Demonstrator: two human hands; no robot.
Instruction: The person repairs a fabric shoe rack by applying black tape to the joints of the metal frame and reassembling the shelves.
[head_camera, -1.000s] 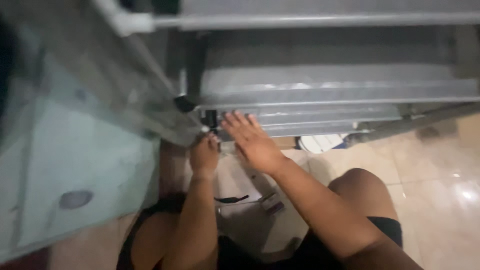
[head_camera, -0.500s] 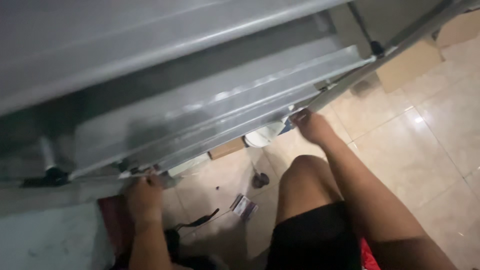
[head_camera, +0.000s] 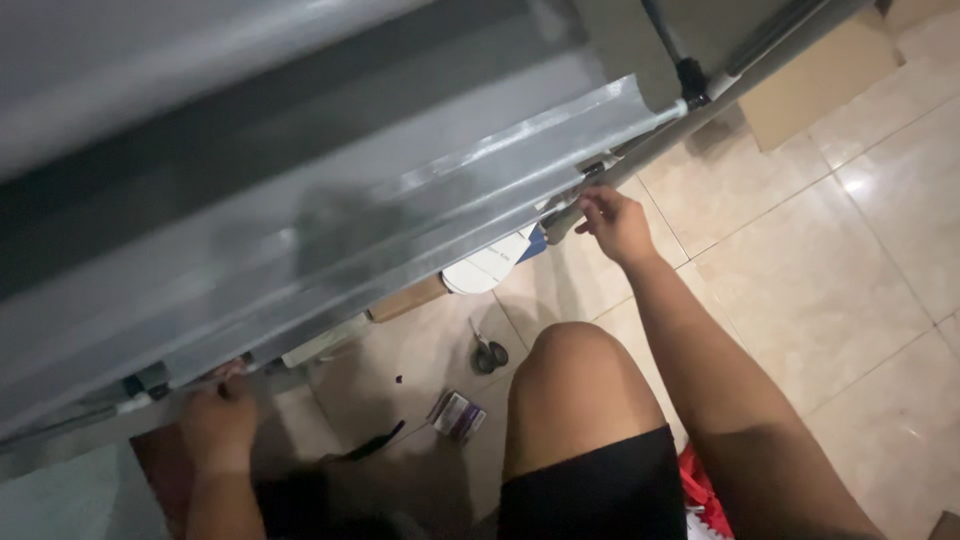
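- Beige tiled floor carries everything.
- Scissors lie on it.
- Small striped packet just below the scissors.
- Cardboard piece far up-right of the scissors.

Brown cardboard box, small striped packet on floor

The head camera is looking steeply down from close above, taking in a grey metal frame and the tiled floor.
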